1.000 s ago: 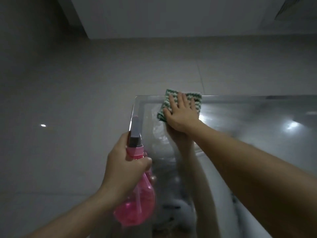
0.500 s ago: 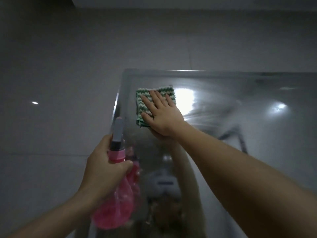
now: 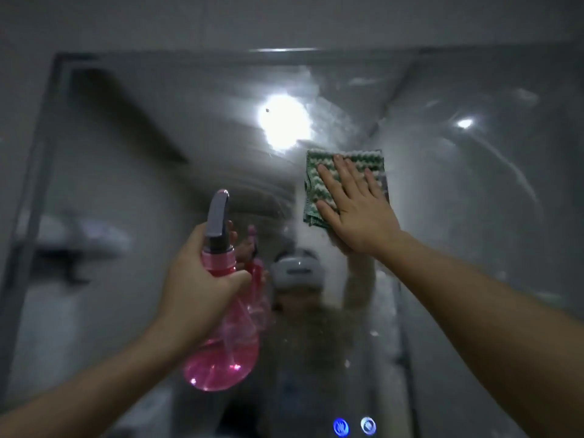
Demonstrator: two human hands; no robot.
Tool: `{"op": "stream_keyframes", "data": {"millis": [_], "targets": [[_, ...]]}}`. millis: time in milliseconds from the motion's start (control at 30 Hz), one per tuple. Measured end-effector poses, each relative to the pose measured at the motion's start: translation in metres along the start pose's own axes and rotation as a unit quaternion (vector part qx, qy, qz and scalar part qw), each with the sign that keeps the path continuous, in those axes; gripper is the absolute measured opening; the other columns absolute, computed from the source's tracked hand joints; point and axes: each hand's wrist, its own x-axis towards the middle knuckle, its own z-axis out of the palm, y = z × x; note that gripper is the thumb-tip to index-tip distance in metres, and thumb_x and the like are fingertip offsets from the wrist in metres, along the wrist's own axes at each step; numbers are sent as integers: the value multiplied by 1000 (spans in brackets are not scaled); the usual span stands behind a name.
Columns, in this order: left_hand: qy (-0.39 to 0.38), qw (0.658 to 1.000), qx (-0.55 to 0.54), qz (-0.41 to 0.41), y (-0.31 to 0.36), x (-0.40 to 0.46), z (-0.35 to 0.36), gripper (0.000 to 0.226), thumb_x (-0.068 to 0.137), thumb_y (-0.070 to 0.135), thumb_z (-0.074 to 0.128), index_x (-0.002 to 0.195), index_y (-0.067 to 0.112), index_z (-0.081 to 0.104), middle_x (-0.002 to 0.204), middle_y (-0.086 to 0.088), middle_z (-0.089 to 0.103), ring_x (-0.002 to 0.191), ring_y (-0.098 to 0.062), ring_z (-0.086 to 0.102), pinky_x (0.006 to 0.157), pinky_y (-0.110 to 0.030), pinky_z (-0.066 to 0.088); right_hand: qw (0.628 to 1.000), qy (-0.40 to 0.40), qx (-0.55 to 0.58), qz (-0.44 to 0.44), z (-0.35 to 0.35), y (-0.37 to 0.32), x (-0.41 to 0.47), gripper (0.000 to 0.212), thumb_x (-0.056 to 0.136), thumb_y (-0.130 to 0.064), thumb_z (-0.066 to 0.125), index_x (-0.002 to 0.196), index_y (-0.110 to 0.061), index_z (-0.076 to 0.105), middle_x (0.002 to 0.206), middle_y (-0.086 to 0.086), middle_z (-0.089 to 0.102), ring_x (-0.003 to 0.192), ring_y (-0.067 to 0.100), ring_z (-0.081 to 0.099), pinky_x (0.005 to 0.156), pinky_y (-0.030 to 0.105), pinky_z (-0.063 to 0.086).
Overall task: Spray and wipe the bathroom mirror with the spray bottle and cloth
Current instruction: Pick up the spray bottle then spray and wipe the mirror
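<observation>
The mirror (image 3: 158, 137) is glossy, streaked glass. The spray bottle (image 3: 227, 336) is clear pink plastic. The cloth (image 3: 316, 172) looks soft and bumpy.

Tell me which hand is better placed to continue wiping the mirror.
The right hand: its flat fingers already press the cloth on the mirror. The left hand holds the spray bottle.

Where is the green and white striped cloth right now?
The green and white striped cloth is pressed flat on the mirror under the right hand, just below the reflected light glare.
</observation>
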Motion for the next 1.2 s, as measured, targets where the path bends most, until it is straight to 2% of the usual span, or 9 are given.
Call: {"op": "stream_keyframes", "data": {"millis": [100, 300, 400, 467, 567, 767, 933, 1067, 1200], "targets": [[7, 1000, 3, -23, 15, -24, 34, 48, 63, -11, 68, 101, 17, 57, 79, 1, 60, 57, -4, 54, 45, -11, 42, 1000, -4, 7, 1, 8, 21, -40, 65, 92, -57, 3, 149, -30, -7, 159, 2, -12, 141, 10, -18, 110, 29, -21], [38, 993, 46, -101, 18, -72, 59, 48, 63, -7, 68, 105, 15, 58, 82, 8, 60, 65, -7, 53, 57, -21, 45, 1000, 14, 26, 7, 26, 34, -111, 61, 98, -50, 20, 151, -23, 7, 159, 9, 5, 145, 18, -1, 115, 35, -12], [37, 990, 69, -121, 17, -96, 59, 46, 64, -12, 66, 103, 11, 57, 78, 9, 57, 58, 5, 52, 50, -6, 41, 998, 33, 44, 28, 33, 31, -137, 60, 98, -46, 28, 151, -21, 14, 158, 12, 13, 145, 23, 9, 115, 36, -9], [38, 987, 82, -135, 14, -107, 55, 47, 66, -14, 65, 103, 13, 57, 78, 12, 56, 56, 13, 52, 51, -3, 41, 997, 39, 50, 45, 37, 24, -153, 60, 98, -44, 30, 151, -19, 16, 157, 14, 15, 145, 25, 11, 115, 37, -8], [50, 984, 93, -143, 7, -112, 45, 51, 66, -15, 65, 106, 16, 57, 81, 14, 57, 56, 15, 53, 52, -2, 41, 996, 51, 48, 63, 43, 16, -164, 60, 98, -42, 30, 150, -17, 17, 156, 16, 18, 144, 26, 10, 115, 39, -4], [38, 989, 98, -105, -2, -72, 24, 47, 66, -13, 67, 102, 13, 55, 79, 8, 55, 54, 14, 51, 48, -4, 41, 993, 72, 47, 87, 39, -6, -122, 61, 96, -44, 26, 150, -14, 21, 155, 20, 17, 143, 32, 12, 113, 38, -9], [62, 991, 93, -72, -16, -37, 4, 49, 64, -8, 70, 106, 14, 57, 82, 9, 57, 61, 6, 53, 49, -3, 39, 998, 20, 33, 56, 26, -50, -61, 64, 98, -47, 19, 150, -18, -5, 157, 17, -6, 145, 30, -7, 109, 39, -22], [65, 993, 75, -61, -34, -19, -13, 52, 64, -6, 71, 108, 18, 55, 88, 9, 59, 72, -1, 54, 57, -13, 40, 999, 14, 36, 25, 21, -93, -19, 64, 101, -46, 19, 151, -17, -8, 157, 16, -13, 145, 29, -13, 109, 39, -22], [71, 993, 64, -63, -52, -11, -40, 56, 65, -8, 70, 113, 16, 55, 95, 7, 60, 73, -2, 54, 59, -18, 37, 999, 15, 37, 18, 22, -133, 10, 63, 101, -46, 19, 151, -17, -6, 157, 16, -12, 145, 28, -12, 111, 41, -18]]}}
